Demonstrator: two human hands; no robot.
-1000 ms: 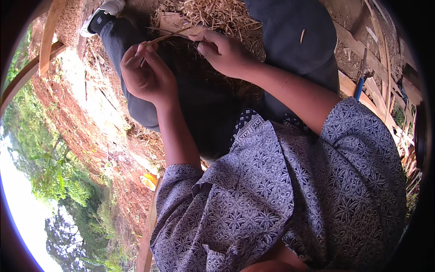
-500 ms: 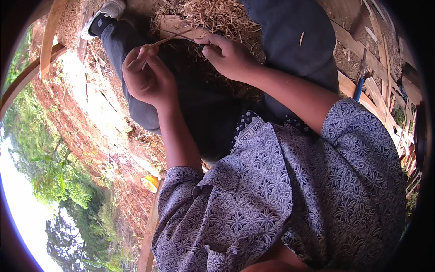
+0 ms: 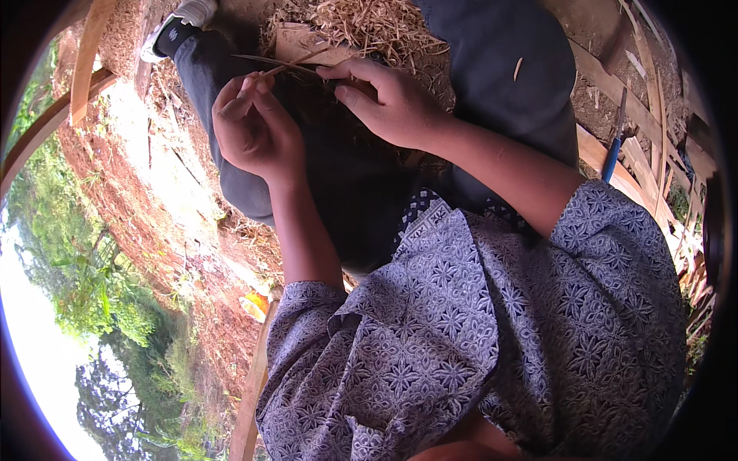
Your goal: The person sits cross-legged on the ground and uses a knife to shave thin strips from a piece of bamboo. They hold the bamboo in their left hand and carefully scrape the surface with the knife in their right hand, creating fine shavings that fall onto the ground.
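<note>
My left hand pinches a thin wooden stick between thumb and fingers, and the stick points up and to the right. From the fingers of my right hand a narrow knife blade reaches left, crossing the stick. The knife's handle is mostly hidden in my right hand. Whether the blade's edge touches the stick I cannot tell. Both hands are above my lap, between my dark-trousered legs.
Wood shavings pile up on the ground beyond my hands, beside a flat wooden piece. A blue-handled tool lies at the right among long wooden strips. One small sliver rests on my right trouser leg.
My right hand has shifted a little left toward my left hand. More of the knife blade now sticks out past the stick on the left. My left hand keeps its pinch.
</note>
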